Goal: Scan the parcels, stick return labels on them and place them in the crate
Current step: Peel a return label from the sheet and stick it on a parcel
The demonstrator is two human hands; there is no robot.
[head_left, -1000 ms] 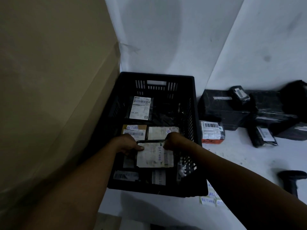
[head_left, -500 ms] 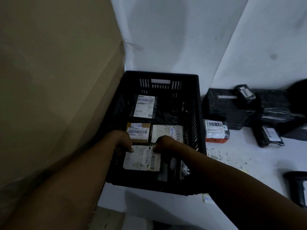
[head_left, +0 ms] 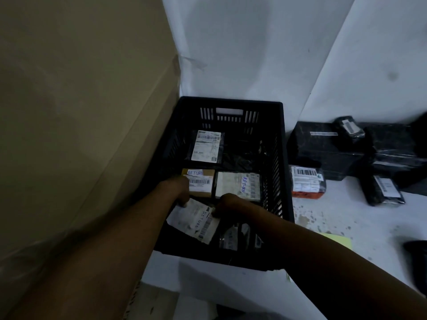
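Observation:
A black slatted crate stands on the white surface against the wall. Both my hands reach into it. My left hand and my right hand grip the far edge of a white parcel marked RETURN, which lies tilted low in the crate's near left part. Behind it lie a brown parcel with a RETURN label, a white parcel marked RETURN and a black bag with a shipping label. More small packets sit dimly at the crate's near right.
A tall brown cardboard box fills the left side, touching the crate. Right of the crate lie an orange parcel with a barcode label, black boxes and bags, a labelled black packet and yellow-green label sheets.
Both hands have carried the white RETURN parcel down and to the left inside the crate, and it has tilted. The view has shifted slightly left.

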